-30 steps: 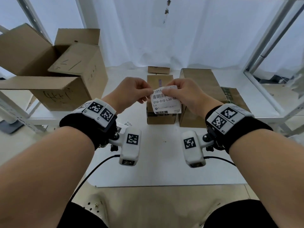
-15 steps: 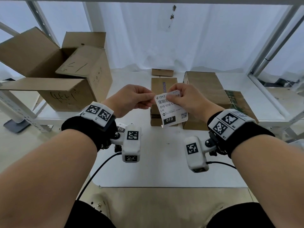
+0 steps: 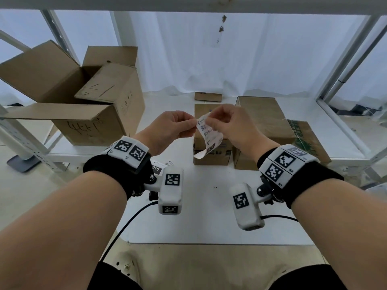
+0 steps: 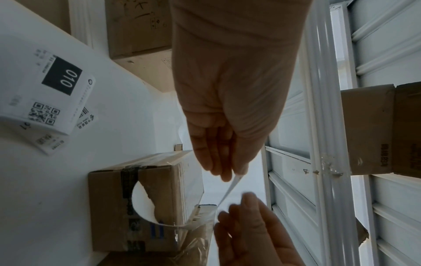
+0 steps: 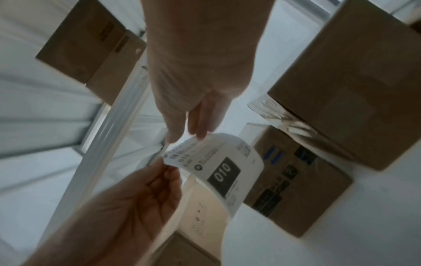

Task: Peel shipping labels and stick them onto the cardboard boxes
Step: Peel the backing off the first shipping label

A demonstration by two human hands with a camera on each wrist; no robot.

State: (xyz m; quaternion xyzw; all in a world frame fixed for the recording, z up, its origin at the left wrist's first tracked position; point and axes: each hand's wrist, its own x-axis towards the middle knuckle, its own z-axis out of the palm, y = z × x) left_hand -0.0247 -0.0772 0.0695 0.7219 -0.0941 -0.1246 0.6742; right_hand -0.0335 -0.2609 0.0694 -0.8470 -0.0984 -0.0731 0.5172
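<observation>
Above the white table (image 3: 209,206), both hands hold a white shipping label (image 3: 209,133) marked "010". My left hand (image 3: 193,124) pinches its upper left edge, seen edge-on as the label (image 4: 230,187) in the left wrist view. My right hand (image 3: 207,122) pinches the top corner. In the right wrist view the printed label (image 5: 218,162) curls away from a pale backing sheet (image 5: 200,207) beside the left hand's fingers (image 5: 159,183). A small taped cardboard box (image 3: 211,155) stands right behind the label. A longer box (image 3: 259,122) lies to its right.
A large open carton (image 3: 90,97) sits on the rack at the left. A small flat box (image 3: 208,96) lies at the back. Spare labels (image 3: 162,165) lie on the table under my left wrist. White rack posts (image 3: 345,70) rise on the right.
The label has turned from flat-on to nearly edge-on and its lower end now curls away. Both hands have risen a little with it.
</observation>
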